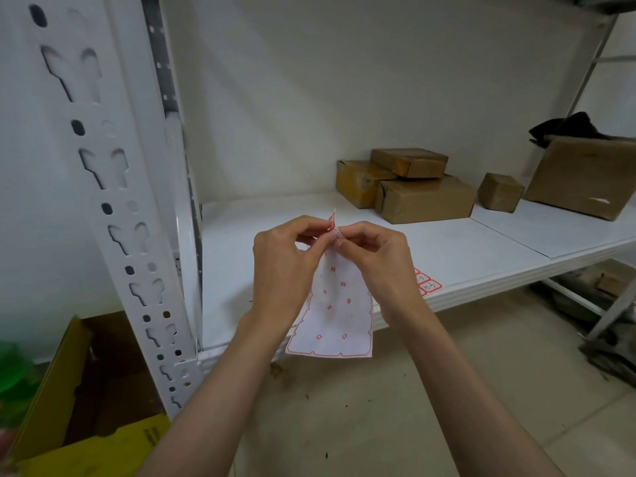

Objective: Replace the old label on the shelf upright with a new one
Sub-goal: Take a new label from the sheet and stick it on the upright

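Observation:
A white backing sheet point(335, 318) with red outlines hangs from both my hands in front of the shelf. My left hand point(287, 259) pinches a small red-edged label point(332, 222) at the sheet's top. My right hand point(373, 256) pinches the sheet's upper edge just beside it. The white perforated shelf upright point(130, 215) stands to the left, and I see no label on the stretch in view. A second label sheet point(428, 284) with handwritten labels lies on the white shelf board point(447, 249), partly hidden by my right wrist.
Several brown cardboard boxes point(423, 197) stand at the back of the shelf, with a larger box point(585, 177) holding black cloth at the right. An open yellow carton point(79, 390) sits on the floor at the lower left. A green object point(13, 373) is at the left edge.

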A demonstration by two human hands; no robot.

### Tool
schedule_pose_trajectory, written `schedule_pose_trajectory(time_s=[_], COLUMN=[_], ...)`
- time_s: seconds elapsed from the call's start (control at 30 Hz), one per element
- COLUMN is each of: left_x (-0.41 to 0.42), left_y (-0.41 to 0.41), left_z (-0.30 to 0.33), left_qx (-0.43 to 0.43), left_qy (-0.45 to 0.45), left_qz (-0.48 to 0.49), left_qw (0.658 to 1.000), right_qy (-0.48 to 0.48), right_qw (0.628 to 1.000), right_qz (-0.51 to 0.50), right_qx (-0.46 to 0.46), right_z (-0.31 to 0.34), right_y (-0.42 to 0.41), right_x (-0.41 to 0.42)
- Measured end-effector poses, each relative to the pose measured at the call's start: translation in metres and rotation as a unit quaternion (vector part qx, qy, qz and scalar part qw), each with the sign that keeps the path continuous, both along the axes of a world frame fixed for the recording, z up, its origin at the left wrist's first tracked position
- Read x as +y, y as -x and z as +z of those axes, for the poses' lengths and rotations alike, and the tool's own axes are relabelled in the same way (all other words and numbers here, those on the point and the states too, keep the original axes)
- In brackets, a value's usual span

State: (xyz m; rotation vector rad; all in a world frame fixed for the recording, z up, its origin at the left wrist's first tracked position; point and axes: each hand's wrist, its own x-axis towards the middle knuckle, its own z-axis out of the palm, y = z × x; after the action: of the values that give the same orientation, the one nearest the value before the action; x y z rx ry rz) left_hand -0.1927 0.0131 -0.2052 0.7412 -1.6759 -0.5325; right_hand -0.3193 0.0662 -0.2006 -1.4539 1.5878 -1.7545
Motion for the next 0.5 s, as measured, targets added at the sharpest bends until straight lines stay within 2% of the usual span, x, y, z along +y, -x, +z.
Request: schedule_pose_trajectory(time_s=[0.2, 0.5], left_x=[-0.0001, -0.0017], left_y=[-0.0011, 0.0005], left_z=[-0.0028, 0.0015], left_qx=[-0.037, -0.001], left_qy=[0.039, -0.029], left_qz=[0.023, 0.000], left_qw=[0.998, 1.000], right_qy=[-0.016, -0.068], right_qw=[0.997, 0.993], right_qz=[-0.014, -0.022], right_qx=[0.073, 0.092], right_z=[-0.0005, 0.0029], right_y=[0.0021, 0.0057], right_x=[0.0004, 0.0035])
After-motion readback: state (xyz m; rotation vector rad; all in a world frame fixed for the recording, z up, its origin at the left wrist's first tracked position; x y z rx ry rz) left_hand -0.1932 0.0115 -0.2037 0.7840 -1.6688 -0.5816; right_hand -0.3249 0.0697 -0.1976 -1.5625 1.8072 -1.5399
